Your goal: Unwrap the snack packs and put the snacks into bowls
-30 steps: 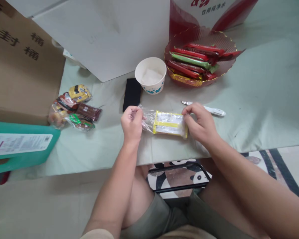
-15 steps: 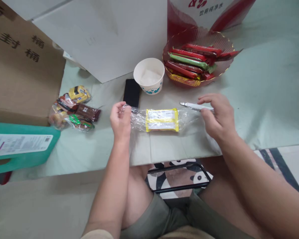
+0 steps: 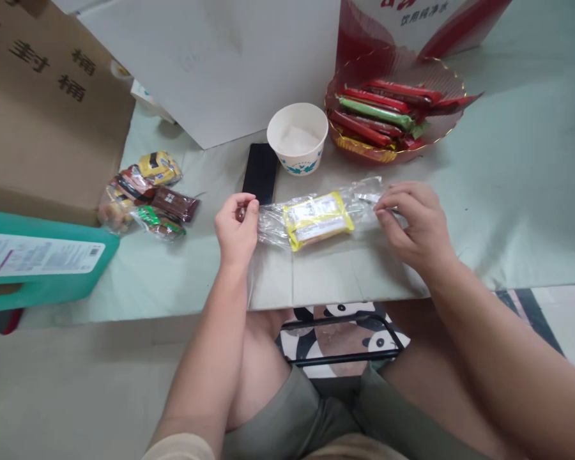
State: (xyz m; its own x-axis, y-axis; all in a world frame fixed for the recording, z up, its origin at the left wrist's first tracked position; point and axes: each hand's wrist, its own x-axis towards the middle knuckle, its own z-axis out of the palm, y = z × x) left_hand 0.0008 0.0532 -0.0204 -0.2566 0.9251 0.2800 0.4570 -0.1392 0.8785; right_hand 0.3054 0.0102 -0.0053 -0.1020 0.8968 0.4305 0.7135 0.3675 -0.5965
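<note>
My left hand (image 3: 237,227) is closed, thumb against fingers, on the left end of a clear plastic bag (image 3: 273,231). Inside the bag is a yellow-edged packet (image 3: 317,220) with a white printed label, tilted with its right side higher. My right hand (image 3: 414,223) pinches at the bag's right end, its thumb and fingertips together. A thin pale strip (image 3: 368,198) pokes out from those fingertips, beside the film; its kind is not clear. Just behind the bag stand a white paper cup (image 3: 298,140) and a black phone (image 3: 260,169) lying flat.
A clear gold-rimmed bowl (image 3: 453,131) holds several red, green and yellow wrapped bars. Bagged small snacks (image 3: 148,195) lie at left, near a cardboard box (image 3: 43,153) and a green container (image 3: 76,284). A white box (image 3: 220,70) and a red-and-white carton (image 3: 426,29) stand behind.
The packet has tilted, its right side rising. The bag's right end now spreads upward beside my right hand. The pale strip shows less, and the view has shifted slightly.
</note>
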